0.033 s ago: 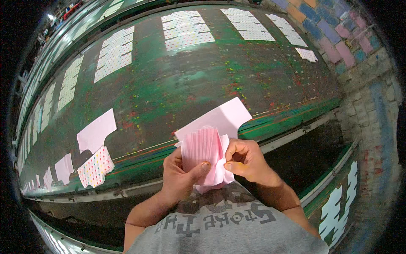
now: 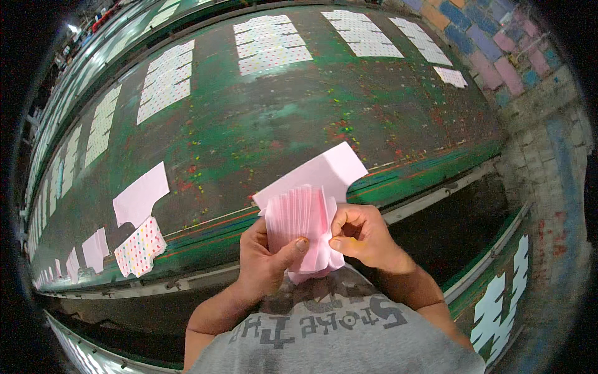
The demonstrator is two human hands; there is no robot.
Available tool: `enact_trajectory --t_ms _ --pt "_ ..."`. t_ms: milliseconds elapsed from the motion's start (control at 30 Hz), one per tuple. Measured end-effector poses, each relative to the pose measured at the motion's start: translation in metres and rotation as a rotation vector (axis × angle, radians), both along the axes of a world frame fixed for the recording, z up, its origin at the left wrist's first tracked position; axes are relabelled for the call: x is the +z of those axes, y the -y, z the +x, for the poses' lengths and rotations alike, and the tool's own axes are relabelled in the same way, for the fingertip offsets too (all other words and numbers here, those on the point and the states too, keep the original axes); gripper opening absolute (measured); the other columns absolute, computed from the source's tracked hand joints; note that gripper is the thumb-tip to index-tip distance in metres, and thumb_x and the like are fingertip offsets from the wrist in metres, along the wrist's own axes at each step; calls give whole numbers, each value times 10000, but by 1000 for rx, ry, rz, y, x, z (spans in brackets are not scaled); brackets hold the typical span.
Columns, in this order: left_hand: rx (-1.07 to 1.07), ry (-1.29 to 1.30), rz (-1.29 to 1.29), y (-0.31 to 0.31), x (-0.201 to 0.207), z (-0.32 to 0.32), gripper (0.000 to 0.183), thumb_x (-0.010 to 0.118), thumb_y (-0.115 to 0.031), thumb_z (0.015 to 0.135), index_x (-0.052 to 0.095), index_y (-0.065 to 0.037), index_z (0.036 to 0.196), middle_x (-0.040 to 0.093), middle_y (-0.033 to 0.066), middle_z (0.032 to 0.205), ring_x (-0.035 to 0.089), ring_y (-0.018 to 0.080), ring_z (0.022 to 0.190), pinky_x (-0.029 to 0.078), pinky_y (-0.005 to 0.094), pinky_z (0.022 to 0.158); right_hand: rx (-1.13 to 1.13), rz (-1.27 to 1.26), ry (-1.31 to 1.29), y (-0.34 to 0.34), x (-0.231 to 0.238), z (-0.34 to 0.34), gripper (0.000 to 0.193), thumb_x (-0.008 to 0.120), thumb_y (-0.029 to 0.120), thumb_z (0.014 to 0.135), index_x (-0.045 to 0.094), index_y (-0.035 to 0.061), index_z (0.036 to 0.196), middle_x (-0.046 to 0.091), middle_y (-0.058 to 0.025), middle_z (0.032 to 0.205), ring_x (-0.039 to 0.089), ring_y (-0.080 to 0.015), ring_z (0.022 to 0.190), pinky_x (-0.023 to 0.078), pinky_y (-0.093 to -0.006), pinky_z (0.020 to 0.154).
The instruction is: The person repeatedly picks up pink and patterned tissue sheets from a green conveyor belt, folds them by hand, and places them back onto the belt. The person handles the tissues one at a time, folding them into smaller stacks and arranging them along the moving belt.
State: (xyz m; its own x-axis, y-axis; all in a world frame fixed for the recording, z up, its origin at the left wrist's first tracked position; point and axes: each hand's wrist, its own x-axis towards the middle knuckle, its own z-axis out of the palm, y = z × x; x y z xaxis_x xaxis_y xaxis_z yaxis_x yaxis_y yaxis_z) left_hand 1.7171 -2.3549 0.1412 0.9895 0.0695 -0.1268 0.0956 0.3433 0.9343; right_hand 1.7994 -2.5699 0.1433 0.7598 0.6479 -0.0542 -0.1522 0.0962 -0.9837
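- Now keep your left hand (image 2: 265, 262) clamped on the fanned stack of pink sheets (image 2: 299, 227), held at your chest above the green table (image 2: 261, 124).
- Right hand (image 2: 361, 234) pinches the stack's edge — peel one sheet only, slowly.

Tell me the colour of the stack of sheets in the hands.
Pale pink, plain on the side facing up: the stack of sheets, seen in the head view.
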Motion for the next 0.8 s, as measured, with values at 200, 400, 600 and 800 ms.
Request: enact_trajectory --t_ms 200,400,600,800 --pt "71 -18 66 73 -3 33 343 822 -99 920 684 29 1207 753 73 1093 698 119 949 575 308 857 -22 -23 230 57 -11 36 148 772 39 878 631 51 833 590 4 826 541 -86 741 431 -265 662" --pt "96 -92 160 98 1 41 332 827 -107 920 678 28 1185 754 75 1086 699 126 946 582 319 852 36 14 249 80 -13 52 145 761 39 882 624 59 840 601 -27 853 584 -126 786 471 -291 711" --pt "135 -89 -14 99 -2 47 343 827 -116 926 674 25 1198 753 78 1086 701 130 953 580 323 867 37 182 -96 79 -20 52 133 713 4 925 604 51 865 574 -2 898 573 -90 789 469 -258 696" --pt "160 -94 -82 89 -10 49 376 818 -90 902 669 28 1226 751 91 1108 712 158 971 583 341 881 -17 121 -112 75 -31 52 138 727 -7 926 602 50 913 578 15 900 565 -69 775 477 -249 692"
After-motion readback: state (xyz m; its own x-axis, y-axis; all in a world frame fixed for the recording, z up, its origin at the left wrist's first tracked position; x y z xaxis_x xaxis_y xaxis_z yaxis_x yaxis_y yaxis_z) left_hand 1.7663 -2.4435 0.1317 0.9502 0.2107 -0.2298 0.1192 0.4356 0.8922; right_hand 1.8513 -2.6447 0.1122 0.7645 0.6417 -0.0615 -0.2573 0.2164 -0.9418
